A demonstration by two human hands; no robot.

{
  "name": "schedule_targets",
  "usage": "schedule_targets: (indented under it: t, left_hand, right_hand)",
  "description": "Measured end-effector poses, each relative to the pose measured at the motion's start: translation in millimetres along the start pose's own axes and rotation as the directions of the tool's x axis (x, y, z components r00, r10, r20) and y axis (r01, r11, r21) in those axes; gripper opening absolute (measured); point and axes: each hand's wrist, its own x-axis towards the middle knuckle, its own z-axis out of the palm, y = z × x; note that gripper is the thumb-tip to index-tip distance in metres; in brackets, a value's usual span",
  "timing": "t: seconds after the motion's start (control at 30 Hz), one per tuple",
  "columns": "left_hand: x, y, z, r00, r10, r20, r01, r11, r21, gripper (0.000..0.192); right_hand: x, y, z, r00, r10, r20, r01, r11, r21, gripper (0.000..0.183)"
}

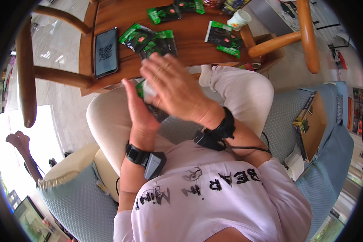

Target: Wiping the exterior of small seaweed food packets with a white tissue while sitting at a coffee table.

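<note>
Above my lap, my left hand (142,112) is upright on the left, its palm turned towards the right hand. A black and green foil packet (157,112) lies between my hands, against the left palm, partly hidden. My right hand (172,87), a ring on one finger, reaches across it with extended, slightly blurred fingers. A small whitish thing (148,88) shows under the right hand; what it is cannot be told. Just beyond the fingertips, similar packets (139,37) overlap on the wooden table (187,39). Another pair of packets (224,39) lies at the right, beside a cup (239,19).
A phone (106,53) showing a printed-style code lies at the table's left edge. More packets (164,13) lie farther back. Wooden legs (25,75) stick up at both sides. An open cardboard box (313,130) stands on the blue sofa (284,106). A cable runs from my right wrist device.
</note>
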Motion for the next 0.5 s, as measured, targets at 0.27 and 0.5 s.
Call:
schedule_targets:
  t: [0.27, 0.5]
  left_hand:
    - [-2.6, -6.4, 15.1, 0.998, -0.023, -0.054, 0.021, 1.0, -0.021, 0.081]
    - [0.9, -1.3, 12.6, 0.997, 0.058, -0.041, -0.06, 0.998, -0.032, 0.08]
  right_hand:
    - [1.4, -0.4, 9.6, 1.0, 0.017, 0.013, -0.017, 1.0, 0.007, 0.049]
    - [2.2, -11.1, 3.9, 0.999, 0.002, 0.041, -0.005, 0.997, 0.071, 0.052]
